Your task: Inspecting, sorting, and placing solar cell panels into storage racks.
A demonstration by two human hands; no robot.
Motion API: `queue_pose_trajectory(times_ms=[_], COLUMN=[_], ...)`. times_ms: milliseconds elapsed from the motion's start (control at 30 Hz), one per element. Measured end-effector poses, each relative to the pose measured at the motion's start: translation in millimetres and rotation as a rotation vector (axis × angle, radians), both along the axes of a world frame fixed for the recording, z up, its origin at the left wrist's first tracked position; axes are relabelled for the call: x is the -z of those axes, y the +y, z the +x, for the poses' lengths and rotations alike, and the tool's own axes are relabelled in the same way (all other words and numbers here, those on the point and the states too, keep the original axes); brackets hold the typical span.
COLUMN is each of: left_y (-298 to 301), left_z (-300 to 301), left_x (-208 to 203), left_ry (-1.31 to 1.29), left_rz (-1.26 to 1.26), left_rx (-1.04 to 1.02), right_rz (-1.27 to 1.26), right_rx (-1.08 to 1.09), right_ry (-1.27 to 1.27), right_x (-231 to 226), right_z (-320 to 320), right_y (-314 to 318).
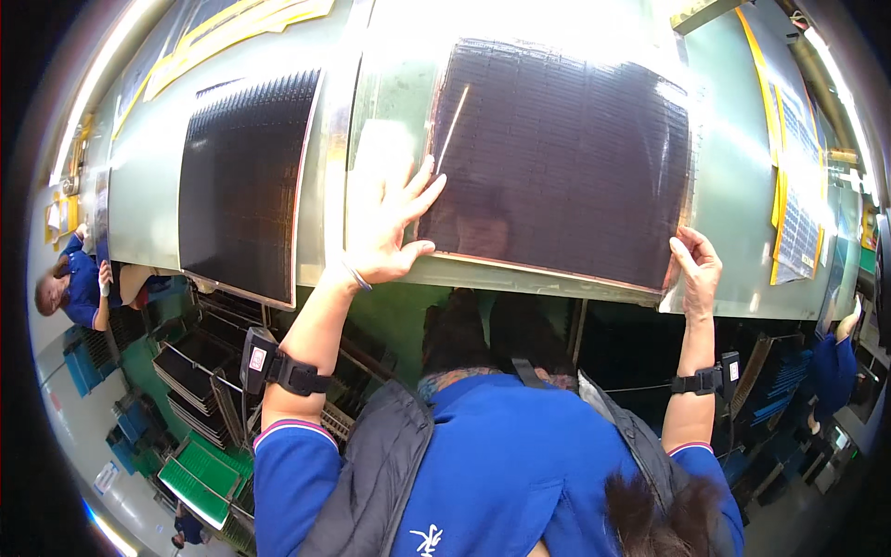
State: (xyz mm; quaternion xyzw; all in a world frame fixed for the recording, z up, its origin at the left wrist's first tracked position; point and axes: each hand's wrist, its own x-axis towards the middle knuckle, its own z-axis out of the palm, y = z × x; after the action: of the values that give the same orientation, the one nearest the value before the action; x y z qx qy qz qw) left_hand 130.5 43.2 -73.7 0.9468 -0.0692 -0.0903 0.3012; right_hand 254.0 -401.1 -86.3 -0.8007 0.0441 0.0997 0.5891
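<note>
A large dark panel sheet [566, 167] with fine printed lines and a glossy surface lies on the pale table in front of me. My left hand [394, 232] is at its left edge, fingers spread and fingertips touching the border. At the near right corner my right hand [698, 265] pinches the sheet's edge between thumb and bent fingers. What lies right under those fingertips is hard to make out. A thin pale orange rim runs along the sheet's near edge.
Another dark panel [246, 176] lies to the left, its near end overhanging the table edge. Yellow-edged sheets [223, 37] sit far left, and a gridded blue sheet [798, 186] at right. Racks [200, 390] stand below. Co-workers [79, 278] are at both sides.
</note>
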Motion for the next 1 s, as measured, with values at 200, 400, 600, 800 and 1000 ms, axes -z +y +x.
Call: queue_pose_trajectory(times_ms=[200,400,600,800,1000], left_y=[-1.8,-1.3,-8.0,-10.8,-10.2], left_z=[8.4,2.0,5.7,5.0,8.1], left_x=[-4.1,-18.4,-12.6,-16.9,-13.9], left_ry=[-0.019,0.162,0.121,0.118,0.141], left_rz=[0.013,0.052,-0.005,-0.007,-0.087], left_rx=[-0.012,-0.036,-0.02,-0.038,-0.065], right_rz=[-0.008,0.558,-0.183,-0.955,-0.905], right_rx=[-0.036,-0.236,-0.153,-0.172,-0.206], right_ry=[-0.021,0.255,0.206,-0.627,-0.251], right_x=[-9.5,-57.1,-21.9,5.2,10.3], right_z=[10.0,64.7,170.4,191.3,205.4], right_y=[-4.7,28.3,51.9,60.2,62.9])
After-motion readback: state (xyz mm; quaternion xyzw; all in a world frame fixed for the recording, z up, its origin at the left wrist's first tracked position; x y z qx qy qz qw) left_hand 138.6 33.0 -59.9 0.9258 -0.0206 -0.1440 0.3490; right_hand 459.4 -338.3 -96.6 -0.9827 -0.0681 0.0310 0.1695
